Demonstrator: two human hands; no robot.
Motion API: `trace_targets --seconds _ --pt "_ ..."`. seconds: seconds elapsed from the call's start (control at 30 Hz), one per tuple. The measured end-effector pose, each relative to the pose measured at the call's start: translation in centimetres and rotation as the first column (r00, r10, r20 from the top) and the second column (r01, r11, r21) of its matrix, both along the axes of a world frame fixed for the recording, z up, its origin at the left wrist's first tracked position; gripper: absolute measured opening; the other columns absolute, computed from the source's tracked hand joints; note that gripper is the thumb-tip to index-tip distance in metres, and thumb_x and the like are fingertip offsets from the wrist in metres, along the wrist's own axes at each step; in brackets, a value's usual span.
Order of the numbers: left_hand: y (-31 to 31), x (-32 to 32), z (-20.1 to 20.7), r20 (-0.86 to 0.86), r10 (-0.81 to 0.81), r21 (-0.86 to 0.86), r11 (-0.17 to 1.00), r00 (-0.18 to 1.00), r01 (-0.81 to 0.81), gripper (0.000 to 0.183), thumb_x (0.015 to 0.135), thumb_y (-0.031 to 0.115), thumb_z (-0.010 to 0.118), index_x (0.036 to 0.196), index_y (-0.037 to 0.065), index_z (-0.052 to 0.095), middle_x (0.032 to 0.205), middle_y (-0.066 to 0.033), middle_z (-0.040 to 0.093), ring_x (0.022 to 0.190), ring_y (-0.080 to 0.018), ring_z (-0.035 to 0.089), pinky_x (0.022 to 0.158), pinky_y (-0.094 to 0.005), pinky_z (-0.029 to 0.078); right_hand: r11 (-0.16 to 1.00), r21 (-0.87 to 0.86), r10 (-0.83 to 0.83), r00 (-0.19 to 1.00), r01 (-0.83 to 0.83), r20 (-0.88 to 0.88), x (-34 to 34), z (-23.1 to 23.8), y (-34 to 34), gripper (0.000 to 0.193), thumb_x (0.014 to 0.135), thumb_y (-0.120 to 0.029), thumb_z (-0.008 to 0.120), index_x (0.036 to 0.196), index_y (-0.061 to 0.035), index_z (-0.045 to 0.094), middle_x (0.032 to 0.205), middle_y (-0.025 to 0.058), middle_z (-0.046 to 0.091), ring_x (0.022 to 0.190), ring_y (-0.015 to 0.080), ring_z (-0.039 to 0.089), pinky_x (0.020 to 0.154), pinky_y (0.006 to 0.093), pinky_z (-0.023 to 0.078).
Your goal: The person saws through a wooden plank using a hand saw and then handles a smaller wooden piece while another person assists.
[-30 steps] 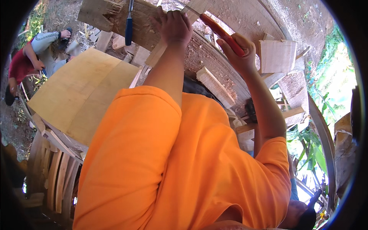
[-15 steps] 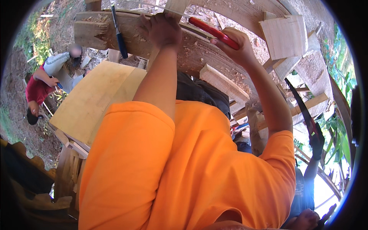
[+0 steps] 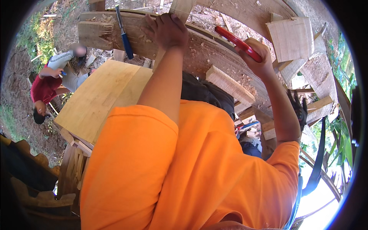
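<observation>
My right hand point(image 3: 257, 57) is closed round the red handle of a saw point(image 3: 237, 42). Its thin blade, seen nearly edge-on, runs leftward past my left hand point(image 3: 170, 32). That hand bears down on a wooden strip point(image 3: 182, 9) laid across a long timber beam point(image 3: 214, 55), some fingers spread to the left. Beneath the palm the strip is hidden. Left of this hand, a chisel point(image 3: 126, 44) with a dark blue handle rests across the beam.
A pale board point(image 3: 96, 99) stands left of my arm. Cut blocks point(image 3: 291, 38) and a short offcut point(image 3: 230, 86) lie at the right. Someone in red point(image 3: 44, 84) crouches far left. Close to my right elbow are another person's dark-gloved hand point(image 3: 299, 107) and a dark blade point(image 3: 318, 165).
My right hand has drawn the saw back to the right and slightly down. My left hand stays on the strip. The gloved hand at the right has moved up beside my elbow.
</observation>
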State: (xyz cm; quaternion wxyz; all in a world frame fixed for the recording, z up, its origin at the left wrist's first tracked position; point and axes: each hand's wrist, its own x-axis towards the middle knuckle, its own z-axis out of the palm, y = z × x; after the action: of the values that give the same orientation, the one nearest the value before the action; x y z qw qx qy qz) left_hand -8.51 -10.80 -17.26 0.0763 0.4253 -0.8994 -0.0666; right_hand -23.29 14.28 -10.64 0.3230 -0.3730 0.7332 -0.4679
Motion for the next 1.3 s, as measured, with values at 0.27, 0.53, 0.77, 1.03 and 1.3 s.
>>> trace_targets --seconds 0.27,0.53,0.77,1.03,1.3 --pt "-0.2 0.1 0.4 0.055 0.005 0.027 1.0 0.998 -0.006 0.043 0.104 0.032 0.035 0.111 0.005 0.067 0.125 -0.017 0.066 0.149 -0.0445 0.03 0.122 -0.0687 0.009 0.998 0.052 0.036 0.999 -0.036 0.0 -0.3 4.0 1.4 0.016 0.087 -0.008 0.079 0.1 -0.0011 0.073 0.074 0.0086 0.059 0.067 0.0201 0.057 0.062 0.034 0.044" --pt "-0.1 -0.1 0.0 0.033 0.005 0.006 1.0 0.999 -0.005 0.044 0.104 0.032 0.034 0.11 0.006 0.068 0.126 -0.0167 0.066 0.149 -0.0449 0.031 0.121 -0.069 0.009 0.99 0.137 -0.027 1.0 0.026 0.003 -2.4 4.0 1.2 0.013 0.09 -0.012 0.079 0.092 -0.0007 0.071 0.07 0.0068 0.054 0.062 0.0168 0.049 0.059 0.0332 0.04" --pt "0.0 -0.5 0.1 0.103 -0.018 0.014 1.0 0.995 0.016 0.043 0.104 0.033 0.034 0.113 0.004 0.065 0.126 -0.0163 0.066 0.147 -0.0447 0.033 0.119 -0.0695 0.012 0.991 0.133 -0.013 0.999 0.009 0.03 -0.9 5.2 3.6 0.015 0.088 -0.012 0.081 0.092 -0.0011 0.072 0.069 0.0088 0.054 0.061 0.0217 0.052 0.059 0.0337 0.04" --pt "-0.4 0.5 -1.2 -0.007 -0.031 -0.039 0.999 0.999 0.031 0.043 0.104 0.032 0.035 0.108 0.002 0.066 0.123 -0.0187 0.066 0.147 -0.0469 0.033 0.12 -0.0703 0.01 0.994 0.1 -0.032 0.999 0.033 -0.012 -0.5 4.4 3.9 0.018 0.089 -0.013 0.08 0.087 -0.0006 0.068 0.068 0.0076 0.051 0.061 0.0178 0.049 0.058 0.0334 0.039" --pt "-0.1 0.2 -1.0 -0.009 -0.008 -0.065 0.998 1.0 0.007 0.043 0.104 0.033 0.035 0.105 0.002 0.065 0.119 -0.0197 0.068 0.143 -0.0475 0.039 0.12 -0.0697 0.011 0.986 0.136 -0.097 0.995 0.1 -0.025 1.3 9.4 3.2 0.019 0.087 -0.01 0.079 0.082 0.0001 0.064 0.064 0.0105 0.048 0.056 0.0228 0.046 0.055 0.0373 0.037"
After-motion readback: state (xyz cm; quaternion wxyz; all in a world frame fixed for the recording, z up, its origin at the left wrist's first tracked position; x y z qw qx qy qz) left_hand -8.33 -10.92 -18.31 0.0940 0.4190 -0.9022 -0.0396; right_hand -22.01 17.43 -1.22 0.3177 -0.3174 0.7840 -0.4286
